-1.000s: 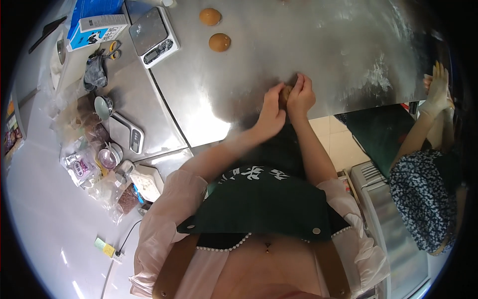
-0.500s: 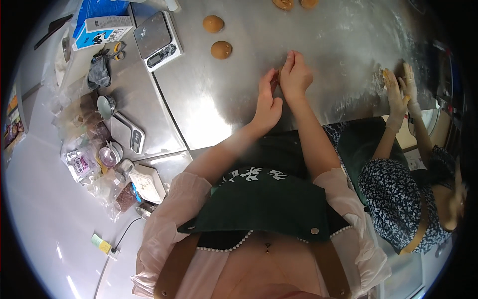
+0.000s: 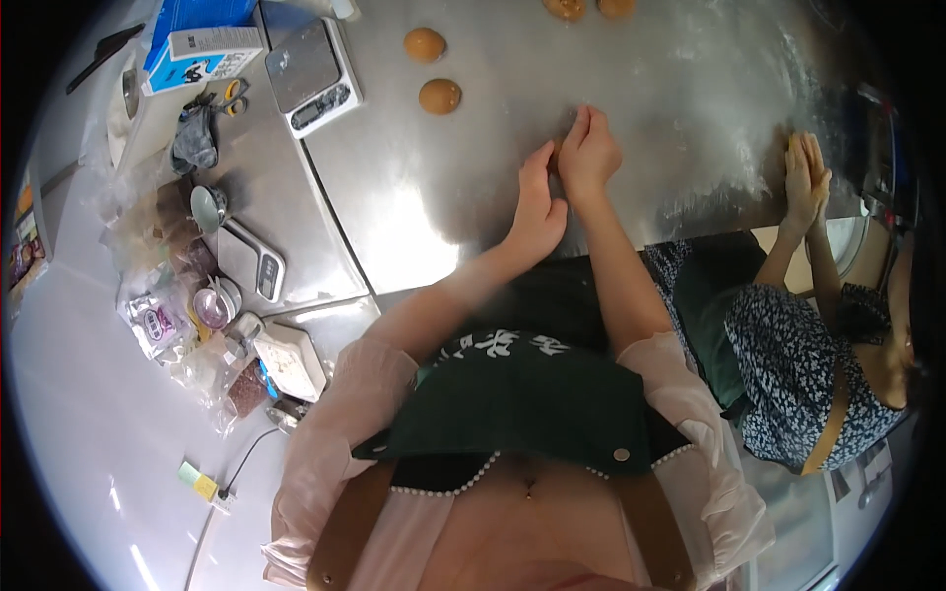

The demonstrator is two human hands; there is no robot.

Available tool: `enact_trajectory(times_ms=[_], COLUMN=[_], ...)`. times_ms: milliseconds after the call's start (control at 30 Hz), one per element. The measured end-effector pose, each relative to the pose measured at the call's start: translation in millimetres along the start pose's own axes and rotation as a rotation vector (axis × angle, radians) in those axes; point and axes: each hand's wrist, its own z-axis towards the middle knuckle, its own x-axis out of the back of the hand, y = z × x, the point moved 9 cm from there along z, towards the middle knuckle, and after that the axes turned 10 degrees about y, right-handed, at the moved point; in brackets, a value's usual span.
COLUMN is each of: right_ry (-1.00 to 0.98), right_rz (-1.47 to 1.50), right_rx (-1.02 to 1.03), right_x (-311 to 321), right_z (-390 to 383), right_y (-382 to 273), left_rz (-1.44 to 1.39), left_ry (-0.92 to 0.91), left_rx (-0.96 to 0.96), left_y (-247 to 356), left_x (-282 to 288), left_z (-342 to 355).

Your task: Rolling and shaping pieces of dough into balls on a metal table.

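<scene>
My left hand and my right hand are cupped together just above the steel worktop. Between the palms a small brown patch of a dough ball shows; most of it is hidden by my fingers. The fingers of both hands are curled and bear on it. Farther off, to the left, lie a brown dough ball and a second dough ball. Two more brown pieces, a cracked one and a round one, sit at the far edge of view.
A kitchen scale and a smaller scale stand at left, by a blue-and-white carton, scissors, a small bowl and a white tub. At right a co-worker's hands press together beside whitish smears.
My hands stay together, the left shifting slightly right and its fingers drawing in toward the right hand. The co-worker's hands have come together and moved a little right.
</scene>
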Motion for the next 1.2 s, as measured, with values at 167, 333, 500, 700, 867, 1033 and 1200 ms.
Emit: enact_trajectory(times_ms=[167,333,500,700,867,1033,1200], right_ry=[-0.019,0.045,-0.009,0.011,-0.013,-0.061,-0.035], right_rz=[-0.106,0.068,-0.086,-0.073,0.051,-0.117,-0.003], right_rx=[0.107,-0.04,0.018,0.06,-0.114,-0.012,-0.067], right_x=[-6,11,5,6,19,9,21], right_z=[2,-6,-12,-13,-20,-24,-42], right_y=[5,7,15,13,14,26,32], left_rz=[0.203,0.199,0.121,0.169,0.155,0.211,0.219], left_ry=[-0.013,-0.138,-0.053,-0.115,-0.099,-0.057,-0.231], left_rx=[0.031,0.046,-0.033,0.118,0.005,0.03,0.115], left_y=[-16,-10,3,-27,3,-10,-21], left_x=[9,4,-3,2,-2,2,-7], left_z=[21,8,-20,5,-22,-9,-17])
